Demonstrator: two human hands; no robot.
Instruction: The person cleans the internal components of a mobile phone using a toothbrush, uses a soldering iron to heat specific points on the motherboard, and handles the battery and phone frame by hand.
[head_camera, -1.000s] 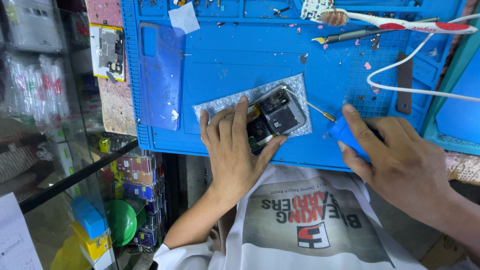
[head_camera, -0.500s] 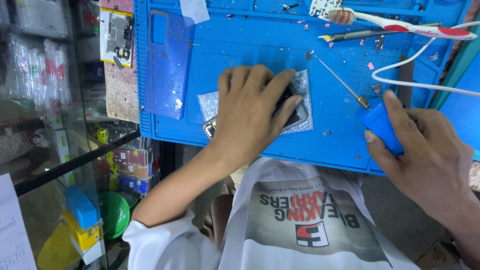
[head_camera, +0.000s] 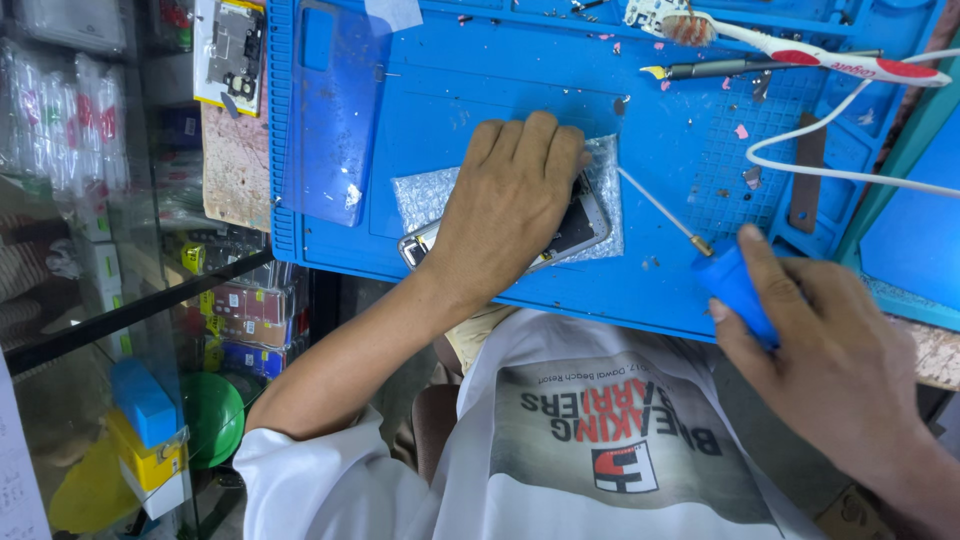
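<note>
My left hand (head_camera: 510, 205) lies palm-down over an opened phone (head_camera: 588, 228), fingers curled over its far edge. The phone rests on a sheet of bubble wrap (head_camera: 418, 195) on the blue work mat (head_camera: 480, 70); only its right end and lower-left corner show. My right hand (head_camera: 830, 350) grips the blue handle of a screwdriver (head_camera: 735, 285) at the mat's near edge. Its thin shaft (head_camera: 655, 208) points up-left toward the phone's right end, the tip just short of it.
A translucent blue back cover (head_camera: 330, 110) lies at the mat's left. A toothbrush (head_camera: 800, 50), a pen-like tool (head_camera: 740, 68) and a white cable (head_camera: 840, 170) sit at the far right. A glass shelf (head_camera: 100, 320) holding small boxes stands to the left.
My left hand slid forward from the phone's near side to cover it. My right hand drew the screwdriver back to the right, away from the phone.
</note>
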